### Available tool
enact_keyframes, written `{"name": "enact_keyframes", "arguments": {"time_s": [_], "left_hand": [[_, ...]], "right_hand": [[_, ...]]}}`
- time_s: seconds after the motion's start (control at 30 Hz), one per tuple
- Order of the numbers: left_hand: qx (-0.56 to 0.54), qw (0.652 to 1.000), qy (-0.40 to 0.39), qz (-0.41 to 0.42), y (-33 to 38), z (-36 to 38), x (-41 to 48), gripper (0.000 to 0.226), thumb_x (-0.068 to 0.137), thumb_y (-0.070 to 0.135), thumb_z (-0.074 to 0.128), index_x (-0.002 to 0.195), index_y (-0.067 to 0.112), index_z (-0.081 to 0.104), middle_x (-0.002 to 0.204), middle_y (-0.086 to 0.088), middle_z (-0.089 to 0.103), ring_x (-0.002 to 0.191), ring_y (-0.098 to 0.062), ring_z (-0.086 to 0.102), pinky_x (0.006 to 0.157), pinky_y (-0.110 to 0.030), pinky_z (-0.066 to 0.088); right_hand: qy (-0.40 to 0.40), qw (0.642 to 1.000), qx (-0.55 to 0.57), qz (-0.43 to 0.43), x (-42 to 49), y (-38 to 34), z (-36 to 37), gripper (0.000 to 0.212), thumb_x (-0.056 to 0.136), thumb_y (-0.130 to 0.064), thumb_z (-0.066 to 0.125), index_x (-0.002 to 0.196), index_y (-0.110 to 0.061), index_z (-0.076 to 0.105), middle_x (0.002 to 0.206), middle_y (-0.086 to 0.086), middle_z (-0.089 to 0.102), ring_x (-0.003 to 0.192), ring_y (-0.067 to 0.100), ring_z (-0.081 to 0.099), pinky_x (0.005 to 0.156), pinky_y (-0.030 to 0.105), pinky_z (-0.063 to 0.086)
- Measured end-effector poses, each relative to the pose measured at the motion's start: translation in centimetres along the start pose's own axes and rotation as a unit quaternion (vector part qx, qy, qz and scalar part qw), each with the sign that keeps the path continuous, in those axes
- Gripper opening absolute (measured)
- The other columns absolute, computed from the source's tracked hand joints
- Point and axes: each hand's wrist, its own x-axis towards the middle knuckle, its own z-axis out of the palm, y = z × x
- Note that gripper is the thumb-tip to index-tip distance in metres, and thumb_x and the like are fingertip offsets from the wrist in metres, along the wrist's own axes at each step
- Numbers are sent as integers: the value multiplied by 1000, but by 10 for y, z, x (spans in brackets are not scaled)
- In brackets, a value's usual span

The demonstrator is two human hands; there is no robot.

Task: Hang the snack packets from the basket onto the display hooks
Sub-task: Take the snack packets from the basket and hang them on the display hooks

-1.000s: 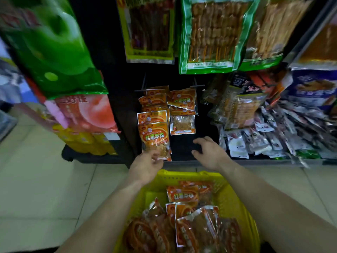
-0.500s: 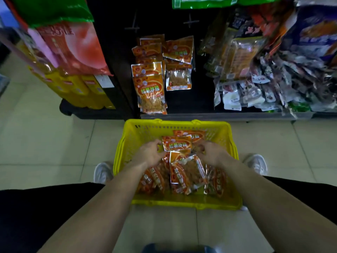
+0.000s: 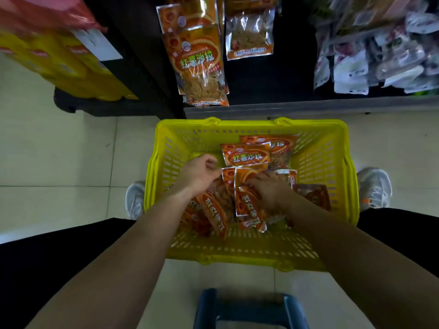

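Note:
A yellow basket (image 3: 164, 162) stands on the floor below the display and holds several orange snack packets (image 3: 245, 154). My right hand (image 3: 269, 189) reaches into the pile, its fingers curled round the top of an upright orange packet (image 3: 245, 203). My left hand (image 3: 202, 174) is beside it with curled fingers at the corner of the packets; whether it pinches one is unclear. More orange packets (image 3: 199, 62) hang on the black display above the basket, with a clearer packet (image 3: 249, 34) to their right. The hooks themselves are out of view.
The display's grey base rail (image 3: 308, 108) runs just behind the basket. Yellow boxes (image 3: 59, 67) are stacked at the left, and white and grey packets (image 3: 380, 55) hang at the right. My shoes (image 3: 135, 200) flank the basket. A blue stool (image 3: 249, 307) is below me.
The view tilted down from the display to the basket. Both hands dropped from the hanging packets into the basket, and the right hand now has hold of a packet.

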Motion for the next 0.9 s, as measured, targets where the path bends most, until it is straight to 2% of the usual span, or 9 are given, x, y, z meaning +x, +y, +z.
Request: {"name": "enact_keyframes", "arguments": {"time_s": [0.13, 0.23, 0.3, 0.4, 0.5, 0.63, 0.73, 0.8, 0.9], "left_hand": [[-28, 1000, -10, -9, -2, 4, -1, 30, 92, 37, 68, 119, 26, 63, 113, 9, 64, 95, -10, 62, 69, -22, 43], [-58, 998, -12, -16, 1, 3, -3, 29, 92, 35, 70, 118, 24, 64, 116, 5, 66, 97, -12, 62, 67, -20, 43], [-73, 997, -19, -16, 6, -2, -4, 33, 91, 37, 70, 121, 22, 64, 119, 3, 65, 103, -15, 62, 71, -23, 44], [-87, 995, -39, -10, 19, -16, -9, 44, 89, 47, 69, 127, 26, 63, 122, 4, 63, 111, -18, 60, 86, -32, 49], [-123, 990, -73, -16, 32, -26, -16, 48, 89, 55, 64, 130, 32, 60, 120, 9, 59, 112, -16, 54, 101, -41, 43], [-140, 985, -95, -34, 36, -31, -20, 52, 84, 60, 66, 129, 34, 59, 118, 8, 63, 111, -18, 60, 99, -40, 44], [-188, 972, -111, -89, 31, -33, -21, 77, 65, 75, 74, 128, 33, 60, 117, 2, 72, 107, -24, 68, 98, -46, 49], [-282, 948, -105, -105, 26, -30, -20, 70, 70, 55, 82, 127, 20, 62, 109, -4, 76, 101, -24, 72, 92, -43, 56], [-410, 906, -32, -96, 26, -29, -16, 50, 80, 14, 81, 126, 10, 63, 109, -12, 75, 95, -24, 75, 80, -35, 60]], "right_hand": [[59, 998, -21, -11, -5, 8, -10, 60, 86, -49, 66, 141, -32, 50, 150, 1, 44, 138, 30, 35, 111, 45, 34], [74, 994, 81, -14, -12, 20, -29, 55, 81, -46, 76, 131, -28, 63, 139, 0, 55, 130, 28, 47, 108, 41, 39], [85, 970, 228, 2, -17, 26, -44, 39, 82, -35, 78, 118, -23, 68, 122, -1, 67, 116, 23, 62, 102, 43, 48], [79, 920, 383, -4, -24, 27, -70, 23, 84, -22, 78, 105, -22, 69, 108, -4, 72, 107, 16, 66, 102, 45, 50], [64, 894, 441, -41, -30, 18, -92, 33, 82, -20, 81, 112, -24, 68, 111, -8, 73, 113, 12, 63, 105, 41, 47], [50, 863, 498, -63, -38, 7, -101, 37, 82, -16, 81, 116, -22, 66, 110, -5, 75, 110, 11, 67, 100, 34, 49], [45, 836, 543, -61, -45, 5, -103, 33, 84, -9, 78, 112, -19, 65, 103, -4, 77, 99, 7, 72, 85, 24, 56], [48, 827, 557, -49, -47, 4, -102, 31, 85, -7, 75, 111, -19, 64, 100, -4, 77, 91, 3, 73, 72, 17, 54], [67, 815, 575, -25, -46, 3, -96, 32, 85, -9, 75, 114, -19, 65, 103, -3, 77, 93, 6, 73, 77, 20, 53]]}}
